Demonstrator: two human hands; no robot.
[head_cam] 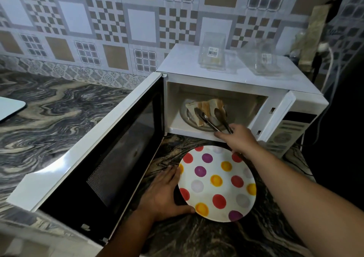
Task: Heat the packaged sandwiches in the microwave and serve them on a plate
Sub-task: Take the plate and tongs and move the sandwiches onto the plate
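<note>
Microwave (226, 75) door (94, 148) is swung fully open to the left, so the cavity is clear to reach from the front. Sandwiches (208, 106) sit on the turntable (187, 118) inside, leaning together in a pile. Not out yet.

Right hand (236, 138) is at the cavity mouth, clenched around the handles of metal tongs (212, 120). The tips reach in on either side of the near sandwich. Tongs rather than fingers makes sense: the bread is likely hot, and the cavity is deep. Whether the tips are actually biting the bread or just straddling it, I can't tell; it's dim in there and they overlap the crust.

Left hand (167, 193) grips the left rim of the spotted plate (216, 183), thumb on the near edge, fingers along the far side. The plate is empty and parked on the counter (49, 108) just below the microwave opening. Short transfer path, and the hand steadies it so it won't slide when food lands.

Two empty clear packs (212, 53) are parked on top of the microwave, out of the working area.

Judgement: heating done, serving step starting. Next move needs a firm squeeze and a level lift, since soft bread can fold or shed filling.
</note>
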